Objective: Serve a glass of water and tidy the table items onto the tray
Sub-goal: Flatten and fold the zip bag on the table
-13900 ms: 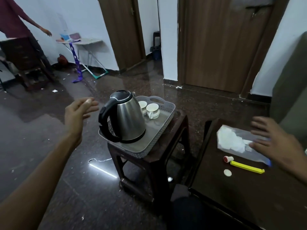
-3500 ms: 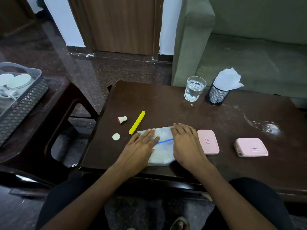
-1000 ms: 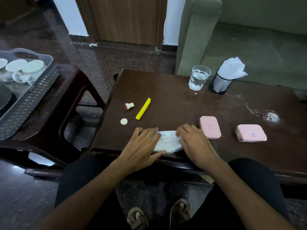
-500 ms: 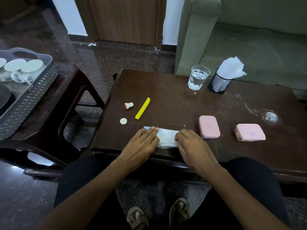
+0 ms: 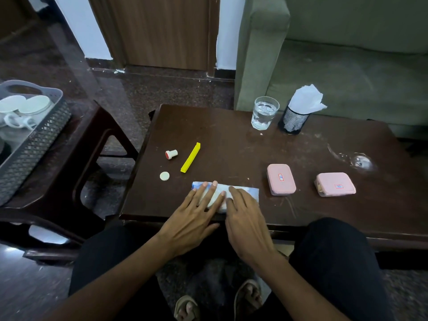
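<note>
Both hands lay flat on the bag (image 5: pixel 245 192) at the table's (image 5: pixel 231 144) near edge. Left hand (image 5: pixel 196 216) had fingers spread and pressing down; right hand (image 5: pixel 245 218) had fingers extended close together, also pressing, neither closed round anything. The bag looked folded or rolled into a narrow strip with white contents inside.

Risks, as judged: the bag sat close to the near edge, so a hard push toward the body could slide it off onto the lap. Released too soon, the fold would likely spring open. If the mouth was unsealed, pressing could squeeze contents out; whether it was sealed could not be told.

The clip (image 5: pixel 190 157) lay just beyond the left hand, within easy reach, probably meant for the fold. The stopper (image 5: pixel 171 154) and cap (image 5: pixel 164 176) lay beside it, small and easy to knock off the left edge.

Two pink boxes (image 5: pixel 281 179) (image 5: pixel 335 184) lay to the right, apart from the bag. The glass (image 5: pixel 264 112), filled with water, stood at the far edge beside the tissue holder (image 5: pixel 293 120); a wet patch (image 5: pixel 359 161) showed far right.

The tray (image 5: pixel 34 144) sat on a separate stool to the left, cups (image 5: pixel 23 107) already occupying its far end. A gap lay between stool and table.
</note>
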The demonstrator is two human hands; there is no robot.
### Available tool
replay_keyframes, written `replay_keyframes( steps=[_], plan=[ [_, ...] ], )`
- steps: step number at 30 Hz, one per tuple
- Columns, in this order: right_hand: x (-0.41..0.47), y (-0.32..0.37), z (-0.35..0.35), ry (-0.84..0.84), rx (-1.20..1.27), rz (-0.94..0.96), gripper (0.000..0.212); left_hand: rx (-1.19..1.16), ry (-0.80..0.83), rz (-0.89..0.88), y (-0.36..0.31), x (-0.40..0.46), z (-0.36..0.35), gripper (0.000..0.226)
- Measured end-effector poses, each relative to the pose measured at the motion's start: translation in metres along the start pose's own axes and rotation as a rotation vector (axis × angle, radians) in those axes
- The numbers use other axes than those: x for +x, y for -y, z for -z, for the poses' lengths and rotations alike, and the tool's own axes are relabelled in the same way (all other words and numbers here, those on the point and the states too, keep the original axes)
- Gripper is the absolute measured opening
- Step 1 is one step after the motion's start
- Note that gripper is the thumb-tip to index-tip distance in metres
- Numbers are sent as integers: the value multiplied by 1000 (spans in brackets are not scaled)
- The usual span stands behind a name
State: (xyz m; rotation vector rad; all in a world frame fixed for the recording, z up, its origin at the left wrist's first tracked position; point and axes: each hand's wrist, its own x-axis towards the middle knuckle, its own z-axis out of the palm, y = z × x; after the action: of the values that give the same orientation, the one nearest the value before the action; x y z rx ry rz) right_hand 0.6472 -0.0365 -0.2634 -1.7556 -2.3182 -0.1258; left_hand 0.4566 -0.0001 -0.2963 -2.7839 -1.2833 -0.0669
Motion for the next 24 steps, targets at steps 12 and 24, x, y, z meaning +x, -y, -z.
replay_keyframes(
  steps=[12,24],
  plan=[
    [-7,11,-30,160,110,-119,72,11,38,-18,1,-3,-2,80],
    [-15,2,-23,200,22,-272,81,-33,78,8,3,-4,-1,85]
  ],
)
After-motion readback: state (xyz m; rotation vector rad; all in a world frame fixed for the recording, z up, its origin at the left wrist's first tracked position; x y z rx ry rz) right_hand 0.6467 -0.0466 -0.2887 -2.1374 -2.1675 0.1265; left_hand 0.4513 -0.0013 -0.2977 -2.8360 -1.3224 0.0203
